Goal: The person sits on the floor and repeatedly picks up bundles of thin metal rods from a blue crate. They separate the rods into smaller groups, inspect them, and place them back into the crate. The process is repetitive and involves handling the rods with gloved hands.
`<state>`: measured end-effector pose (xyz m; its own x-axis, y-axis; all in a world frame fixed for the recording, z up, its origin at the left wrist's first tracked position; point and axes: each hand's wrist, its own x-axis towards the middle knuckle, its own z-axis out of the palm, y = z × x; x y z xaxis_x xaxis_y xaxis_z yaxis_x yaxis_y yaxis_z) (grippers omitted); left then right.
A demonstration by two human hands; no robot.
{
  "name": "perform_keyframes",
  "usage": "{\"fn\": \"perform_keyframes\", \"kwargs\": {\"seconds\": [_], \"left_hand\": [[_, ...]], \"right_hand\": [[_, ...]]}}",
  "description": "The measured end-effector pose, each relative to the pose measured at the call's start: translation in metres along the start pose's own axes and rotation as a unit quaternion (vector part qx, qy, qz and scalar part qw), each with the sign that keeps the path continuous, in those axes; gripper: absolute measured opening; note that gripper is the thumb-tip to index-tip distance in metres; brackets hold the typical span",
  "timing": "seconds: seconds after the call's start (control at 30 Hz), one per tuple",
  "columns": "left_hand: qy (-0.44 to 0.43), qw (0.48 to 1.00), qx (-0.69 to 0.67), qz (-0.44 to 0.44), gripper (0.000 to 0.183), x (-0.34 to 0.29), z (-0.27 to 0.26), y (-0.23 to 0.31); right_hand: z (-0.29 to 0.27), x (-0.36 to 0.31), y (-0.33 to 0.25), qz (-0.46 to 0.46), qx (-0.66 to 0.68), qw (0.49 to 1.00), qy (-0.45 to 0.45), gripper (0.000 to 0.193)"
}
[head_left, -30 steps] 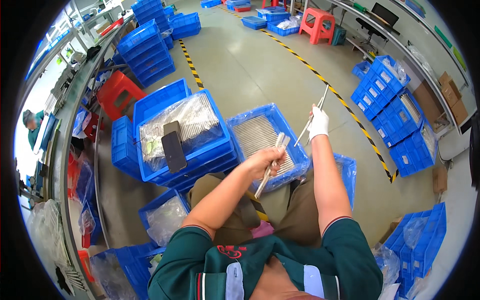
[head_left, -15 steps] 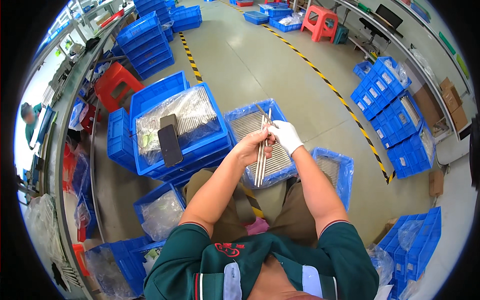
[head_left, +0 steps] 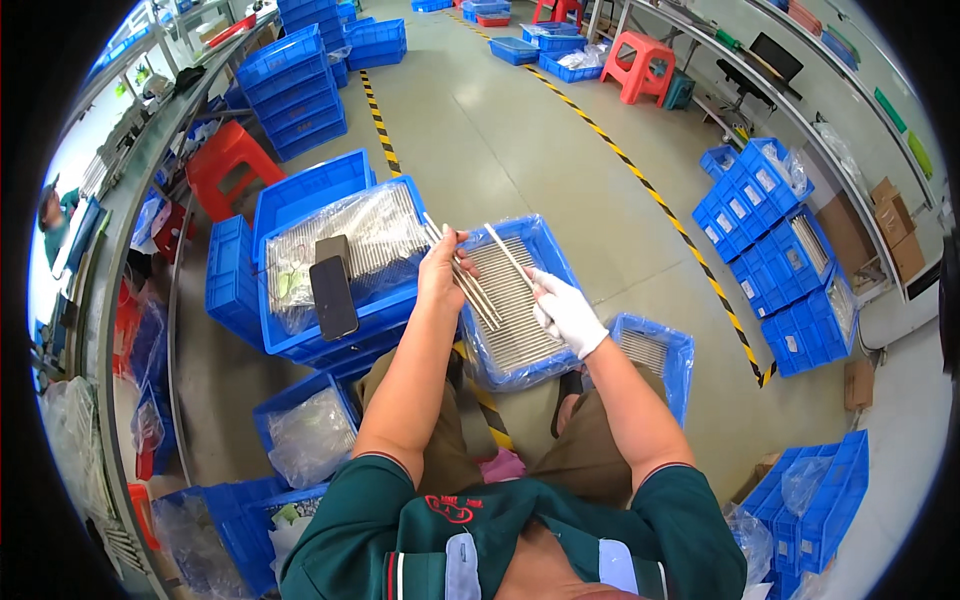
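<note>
My bare left hand (head_left: 443, 274) is closed around several thin metal rods (head_left: 484, 302), which slant down over the crate. My right hand (head_left: 568, 314), in a white glove, grips a single metal rod (head_left: 508, 254) by its near end, its far end pointing up and left. Below both hands is a blue crate (head_left: 522, 374) lined with clear plastic and filled with rows of similar rods. The rod in my right hand is apart from the bunch in my left.
At left, a blue crate (head_left: 395, 309) holds plastic-covered rods, with a black phone (head_left: 334, 297) on top. Another rod-filled crate (head_left: 680, 375) sits by my right knee. Red stools (head_left: 228, 165), stacked crates (head_left: 290, 95) and shelving stand around. Striped tape (head_left: 650, 195) crosses the floor.
My hands have moved apart: the left with its bunch went left, the right drew back slightly lower with one rod. Before, they were together over the crate.
</note>
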<state>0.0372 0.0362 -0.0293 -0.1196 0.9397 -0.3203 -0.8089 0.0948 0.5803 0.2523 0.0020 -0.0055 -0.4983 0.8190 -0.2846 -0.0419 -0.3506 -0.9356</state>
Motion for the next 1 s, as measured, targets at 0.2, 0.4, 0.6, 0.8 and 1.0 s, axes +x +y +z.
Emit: {"fn": "perform_keyframes", "kwargs": {"seconds": [0.2,0.4,0.6,0.8,1.0], "left_hand": [[-0.056,0.998,-0.004,0.009,0.030,-0.004,0.000,-0.004],[-0.082,0.996,-0.039,-0.014,0.029,0.000,-0.001,-0.007],[-0.086,0.996,-0.028,-0.017,0.030,-0.004,0.003,-0.008],[-0.078,0.996,0.048,-0.016,0.032,-0.008,0.006,-0.014],[-0.146,0.976,0.129,-0.100,0.025,-0.026,0.015,-0.047]], "right_hand": [[0.017,-0.003,-0.005,0.009,-0.082,0.997,-0.002,0.038],[0.016,-0.003,-0.005,-0.037,-0.086,0.995,0.029,0.036],[0.009,-0.001,-0.002,-0.034,-0.107,0.993,0.030,0.034],[0.011,0.002,0.000,-0.040,-0.106,0.993,0.040,0.034],[0.006,0.031,0.017,-0.111,-0.017,0.989,0.099,0.039]]}}
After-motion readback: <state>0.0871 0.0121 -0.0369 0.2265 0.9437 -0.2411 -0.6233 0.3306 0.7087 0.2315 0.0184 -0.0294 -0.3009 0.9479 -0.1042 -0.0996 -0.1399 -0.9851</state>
